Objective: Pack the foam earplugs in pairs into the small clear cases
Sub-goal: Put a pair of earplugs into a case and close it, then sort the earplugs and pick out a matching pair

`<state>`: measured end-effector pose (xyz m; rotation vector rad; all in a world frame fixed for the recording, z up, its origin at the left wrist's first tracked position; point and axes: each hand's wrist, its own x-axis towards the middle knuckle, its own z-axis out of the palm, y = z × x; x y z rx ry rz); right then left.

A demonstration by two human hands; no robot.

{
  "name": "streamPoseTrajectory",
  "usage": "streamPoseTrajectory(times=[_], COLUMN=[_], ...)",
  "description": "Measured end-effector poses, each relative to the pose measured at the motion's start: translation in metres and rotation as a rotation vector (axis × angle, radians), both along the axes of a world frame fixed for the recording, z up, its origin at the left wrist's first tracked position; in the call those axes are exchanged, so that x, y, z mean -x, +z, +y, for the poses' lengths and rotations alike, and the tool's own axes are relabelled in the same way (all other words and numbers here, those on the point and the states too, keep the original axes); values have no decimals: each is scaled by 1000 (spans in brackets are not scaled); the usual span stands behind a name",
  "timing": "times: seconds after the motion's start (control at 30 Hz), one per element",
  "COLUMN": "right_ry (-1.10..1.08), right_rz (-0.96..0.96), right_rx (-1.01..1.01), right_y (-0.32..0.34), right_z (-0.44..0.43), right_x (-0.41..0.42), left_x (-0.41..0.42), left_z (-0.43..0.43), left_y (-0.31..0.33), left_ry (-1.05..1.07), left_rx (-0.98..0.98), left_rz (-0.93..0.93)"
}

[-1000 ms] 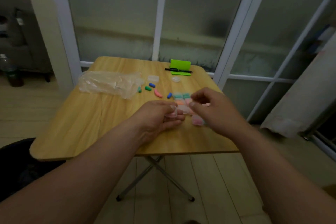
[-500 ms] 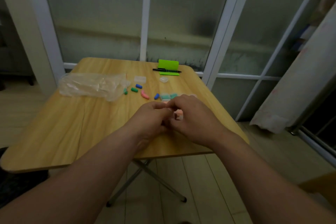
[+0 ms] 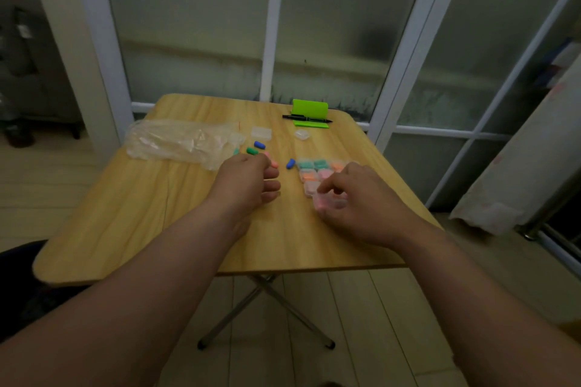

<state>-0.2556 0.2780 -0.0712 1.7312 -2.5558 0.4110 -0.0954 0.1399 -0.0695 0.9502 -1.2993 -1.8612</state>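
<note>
Loose foam earplugs lie mid-table: a blue one, a green one, a pink one and another blue one. My left hand hovers over the table with relaxed fingers, its index tip next to the pink earplug, holding nothing that I can see. Several filled clear cases sit in a cluster, holding teal, orange and pink plugs. My right hand grips a closed case with pink earplugs at the near end of that cluster. Two empty cases lie farther back.
A crumpled clear plastic bag covers the table's back left. A green box with a black pen in front stands at the far edge. The wooden folding table has bare wood near me. Glass doors stand behind.
My hands were together over one case; they have parted. The left hand moved left toward the loose earplugs, and the right hand carried the pink-filled case to the cluster's near end.
</note>
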Motion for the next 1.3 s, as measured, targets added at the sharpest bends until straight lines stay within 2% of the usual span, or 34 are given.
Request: streamPoseTrajectory(times=[0.43,0.77,1.03,1.3], right_ry=[2,-49,-54,-172], right_rz=[-30,-113,-92,-63], right_rx=[6,196,182,58], right_y=[-8,-11,3,1], right_z=[2,-7,-78,-174], right_x=[0,12,55,116], left_x=[5,-8,-24,-18], left_z=[1,-26,-69,-86], left_y=[-2,10,30,38], left_ry=[4,115,227,52], left_rx=[-15,24,-114,-51], left_rz=[-25,56,203,326])
